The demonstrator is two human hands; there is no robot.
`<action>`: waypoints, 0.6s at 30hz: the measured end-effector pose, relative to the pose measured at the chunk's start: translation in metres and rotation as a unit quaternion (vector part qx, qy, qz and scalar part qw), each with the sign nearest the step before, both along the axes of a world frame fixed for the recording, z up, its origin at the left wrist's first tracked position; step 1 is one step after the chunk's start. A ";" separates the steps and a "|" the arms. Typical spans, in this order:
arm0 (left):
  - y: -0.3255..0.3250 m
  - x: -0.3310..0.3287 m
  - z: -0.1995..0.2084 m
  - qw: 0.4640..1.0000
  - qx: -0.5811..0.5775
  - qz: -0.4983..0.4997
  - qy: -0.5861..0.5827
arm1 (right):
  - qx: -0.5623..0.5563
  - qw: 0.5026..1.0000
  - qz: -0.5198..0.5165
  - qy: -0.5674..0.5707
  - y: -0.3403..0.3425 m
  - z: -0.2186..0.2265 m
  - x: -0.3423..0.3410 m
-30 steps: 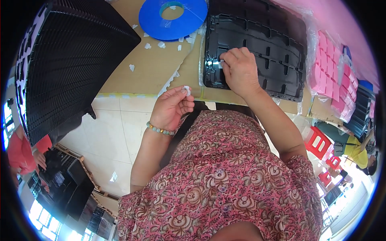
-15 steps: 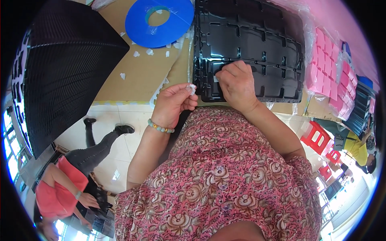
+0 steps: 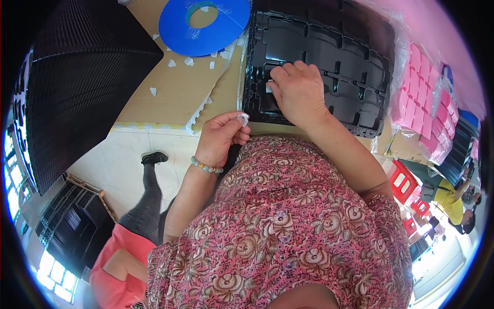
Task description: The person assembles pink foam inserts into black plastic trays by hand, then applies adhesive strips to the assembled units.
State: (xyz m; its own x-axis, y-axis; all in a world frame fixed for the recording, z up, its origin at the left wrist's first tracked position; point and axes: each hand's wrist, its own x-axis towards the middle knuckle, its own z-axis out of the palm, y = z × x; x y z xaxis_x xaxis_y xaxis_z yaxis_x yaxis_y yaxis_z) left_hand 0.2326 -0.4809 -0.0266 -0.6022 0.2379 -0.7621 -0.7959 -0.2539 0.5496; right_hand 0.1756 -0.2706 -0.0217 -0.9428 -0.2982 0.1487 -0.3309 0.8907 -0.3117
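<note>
My left hand (image 3: 222,135) is at the near left corner of a black plastic tray (image 3: 360,67), pinching a small crumpled white paper piece (image 3: 244,119) between thumb and fingertips. A beaded bracelet (image 3: 207,165) circles that wrist. Over the tray's near left part lies my right hand (image 3: 299,92), fingers curled and thumb pointing down to the moulded surface. Beside this thumb a small white tab (image 3: 268,87) shows against the black plastic. Whether the thumb grips the tab or presses on it is hidden under the hand.
A blue reel (image 3: 226,26) rests on the brown cardboard surface (image 3: 180,105), with scattered white paper scraps (image 3: 153,91) near it. Tall black ribbed trays (image 3: 98,77) rise at left. Pink blocks (image 3: 414,98) in clear film sit at right. A person in red (image 3: 123,257) is at lower left.
The tray's near left corner has shifted away from me, and my right hand has moved slightly up with it. My left hand still pinches the white paper. The person behind has moved nearer.
</note>
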 end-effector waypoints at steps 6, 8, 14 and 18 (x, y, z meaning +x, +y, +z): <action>-0.001 0.005 -0.007 0.999 0.001 0.030 0.015 | 0.033 0.998 0.033 -0.036 0.000 0.008 -0.010; -0.005 0.004 -0.007 0.998 0.003 0.051 0.031 | 0.035 0.998 0.044 -0.042 -0.002 0.006 -0.011; -0.020 0.001 -0.008 0.995 -0.029 0.083 0.053 | 0.091 0.993 0.031 -0.071 -0.001 0.009 -0.011; -0.028 -0.002 -0.008 0.993 -0.040 0.088 0.063 | 0.067 0.996 0.049 -0.011 0.004 0.008 -0.005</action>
